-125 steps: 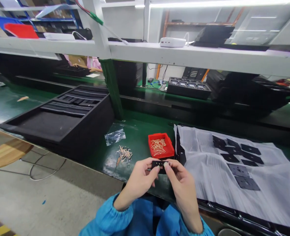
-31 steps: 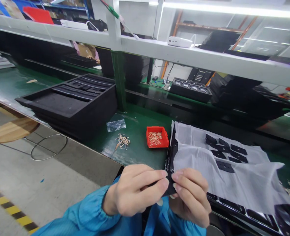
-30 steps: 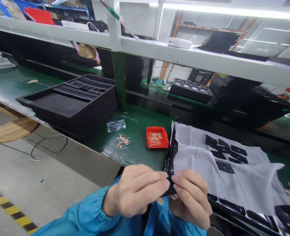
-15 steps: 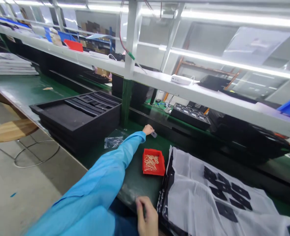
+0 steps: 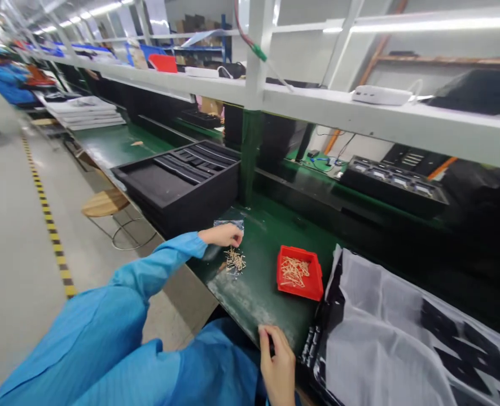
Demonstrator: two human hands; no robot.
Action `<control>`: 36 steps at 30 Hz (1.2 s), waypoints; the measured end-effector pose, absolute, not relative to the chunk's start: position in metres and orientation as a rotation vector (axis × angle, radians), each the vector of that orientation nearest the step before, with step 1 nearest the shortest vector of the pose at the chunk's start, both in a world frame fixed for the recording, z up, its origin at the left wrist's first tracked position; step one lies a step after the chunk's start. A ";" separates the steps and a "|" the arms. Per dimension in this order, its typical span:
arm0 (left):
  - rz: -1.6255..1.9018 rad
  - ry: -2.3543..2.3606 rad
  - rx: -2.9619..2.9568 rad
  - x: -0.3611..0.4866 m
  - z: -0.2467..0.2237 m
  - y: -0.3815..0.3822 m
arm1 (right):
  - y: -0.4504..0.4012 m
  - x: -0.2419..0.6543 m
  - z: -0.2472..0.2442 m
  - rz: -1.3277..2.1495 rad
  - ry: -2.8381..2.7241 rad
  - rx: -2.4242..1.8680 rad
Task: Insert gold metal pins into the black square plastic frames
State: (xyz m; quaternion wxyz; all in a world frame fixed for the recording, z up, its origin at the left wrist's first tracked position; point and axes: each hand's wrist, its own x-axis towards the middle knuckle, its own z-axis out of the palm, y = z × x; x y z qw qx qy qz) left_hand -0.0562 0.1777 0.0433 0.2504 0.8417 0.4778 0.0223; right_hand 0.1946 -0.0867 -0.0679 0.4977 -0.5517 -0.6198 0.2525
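The left hand [image 5: 226, 234], reaching out from a blue elasticated sleeve [image 5: 161, 268], has the fingertips of its grip drawn close together, though whether anything is pinched there I cannot tell. The loose pile of thin cream-coloured sticks with dark tips [image 5: 235, 261] lies on the dark green bench [image 5: 261, 276], just on the near side of that left grip; contact between the two cannot be made out. A small tan scrap [image 5: 222, 267] sits beside the pile, nearer the bench edge than the left grip, and a clear plastic bag [image 5: 235, 224] lies just beyond it, partly covered by the hand. The right hand [image 5: 279, 363] is near the bench edge, well apart from the pile, thumb and bent fingers curled toward each other; I cannot tell if they close on something. Beyond the right grip and a little to its right is a square red plastic tray [image 5: 315, 285] holding more thin cream-coloured sticks [image 5: 294, 272]. Further right of that grip spreads a translucent white sheet [image 5: 360, 344] with flat black plates [image 5: 461, 369] on it. Beyond both grips, the front of a white plastic box [image 5: 381, 96] on the white shelf [image 5: 318, 115] is too blurred to read.
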 end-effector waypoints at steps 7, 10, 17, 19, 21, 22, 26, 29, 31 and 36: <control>0.265 1.428 2.305 -0.074 0.006 0.137 | -0.081 0.197 -0.070 0.615 -1.521 -1.363; 0.252 1.413 2.302 -0.070 0.000 0.146 | -0.081 0.196 -0.070 0.625 -1.499 -1.404; 0.305 1.371 2.293 -0.071 0.004 0.152 | -0.075 0.194 -0.058 0.750 -1.479 -1.424; 0.320 1.312 2.293 -0.067 0.013 0.146 | -0.069 0.187 -0.049 0.801 -1.468 -1.421; 0.325 1.218 2.296 -0.060 0.024 0.136 | -0.062 0.179 -0.038 0.850 -1.452 -1.422; 0.322 1.158 2.299 -0.055 0.030 0.128 | -0.058 0.175 -0.033 0.871 -1.441 -1.427; 0.293 0.907 2.311 -0.035 0.051 0.099 | -0.041 0.161 -0.015 0.917 -1.396 -1.470; 0.277 0.807 2.316 -0.027 0.060 0.087 | -0.034 0.159 -0.007 0.941 -1.395 -1.484; 0.273 0.772 2.318 -0.025 0.062 0.084 | -0.034 0.159 -0.004 0.953 -1.406 -1.482; 0.294 0.689 2.315 -0.021 0.059 0.084 | -0.036 0.160 -0.004 0.968 -1.431 -1.458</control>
